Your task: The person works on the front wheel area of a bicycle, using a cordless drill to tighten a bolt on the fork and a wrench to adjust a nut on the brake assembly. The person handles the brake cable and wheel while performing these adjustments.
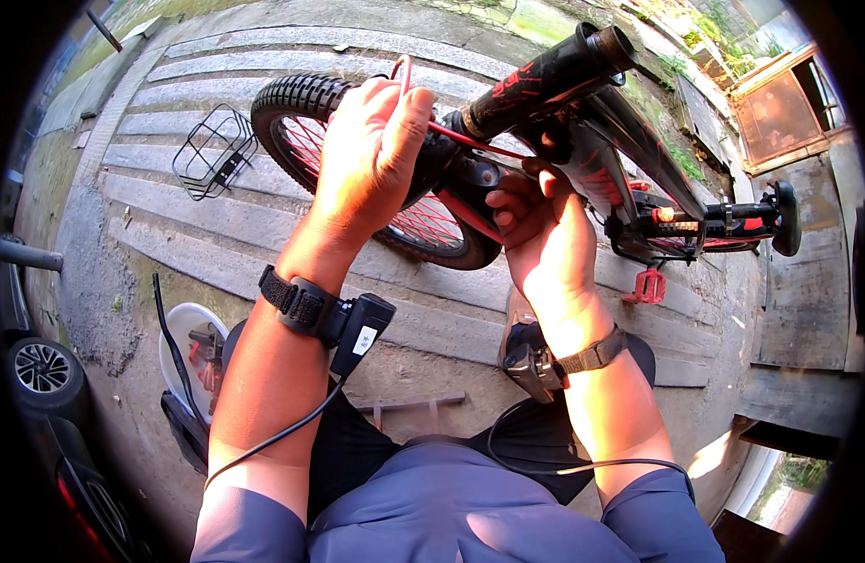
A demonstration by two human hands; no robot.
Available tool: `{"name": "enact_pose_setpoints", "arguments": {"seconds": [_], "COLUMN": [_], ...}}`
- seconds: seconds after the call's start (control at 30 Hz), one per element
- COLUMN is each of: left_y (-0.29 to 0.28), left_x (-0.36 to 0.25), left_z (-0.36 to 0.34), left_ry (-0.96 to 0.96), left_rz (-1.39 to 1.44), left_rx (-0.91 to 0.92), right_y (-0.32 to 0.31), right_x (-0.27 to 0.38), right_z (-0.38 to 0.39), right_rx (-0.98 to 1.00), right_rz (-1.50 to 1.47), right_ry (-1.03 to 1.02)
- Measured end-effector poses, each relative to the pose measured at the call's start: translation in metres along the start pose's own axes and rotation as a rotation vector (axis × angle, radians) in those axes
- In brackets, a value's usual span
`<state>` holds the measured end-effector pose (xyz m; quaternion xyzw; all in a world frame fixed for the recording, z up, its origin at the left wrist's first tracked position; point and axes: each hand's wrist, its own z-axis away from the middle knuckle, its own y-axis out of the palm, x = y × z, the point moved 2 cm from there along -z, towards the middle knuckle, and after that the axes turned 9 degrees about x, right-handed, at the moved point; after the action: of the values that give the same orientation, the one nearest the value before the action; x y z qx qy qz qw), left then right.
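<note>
A bicycle point(601, 174) with black and red frame parts lies across the view before me, its knobby front tyre point(296, 86) to the left. My left hand point(376, 141) is closed round a red cable point(465, 138), which loops up above its fingers and runs right across the head tube point(522, 97). The open top of that tube points up and right, with no handlebar in it. Beside the frame, just below the tube, my right hand point(545, 220) has its fingers curled together near the cable's far part. What those fingers grip is hidden.
A black wire basket point(215, 155) lies on the slatted concrete at left. Near my left forearm stands a white bucket point(177, 352) with tools in it. The red pedal point(647, 285) sticks out near my right wrist. A parked car's wheel point(48, 368) shows far left.
</note>
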<state>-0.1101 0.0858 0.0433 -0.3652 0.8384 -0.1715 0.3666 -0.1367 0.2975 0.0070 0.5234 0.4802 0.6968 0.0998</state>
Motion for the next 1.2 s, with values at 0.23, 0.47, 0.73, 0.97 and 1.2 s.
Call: {"name": "enact_pose_setpoints", "arguments": {"seconds": [0.23,0.47,0.73,0.97,1.2], "left_y": [0.000,-0.003,-0.004,-0.004,-0.003], "left_x": [-0.001,-0.003,-0.004,-0.002,-0.002], "left_z": [0.000,0.002,0.002,0.002,0.002], "left_ry": [-0.030,-0.203,-0.162,-0.211,-0.197], "left_rz": [0.027,0.060,0.015,0.053,0.054], "left_rx": [-0.011,0.102,0.100,0.109,0.094], "right_y": [0.002,0.034,0.044,0.043,0.026], "right_x": [-0.001,0.002,-0.010,0.001,0.011], "right_z": [0.000,0.013,0.017,0.024,0.021], "right_rx": [-0.002,0.077,0.324,0.403,0.059], "right_rz": [0.170,0.888,1.932,1.839,0.867], "right_ry": [-0.052,-0.178,-0.672,-0.658,-0.255]}}
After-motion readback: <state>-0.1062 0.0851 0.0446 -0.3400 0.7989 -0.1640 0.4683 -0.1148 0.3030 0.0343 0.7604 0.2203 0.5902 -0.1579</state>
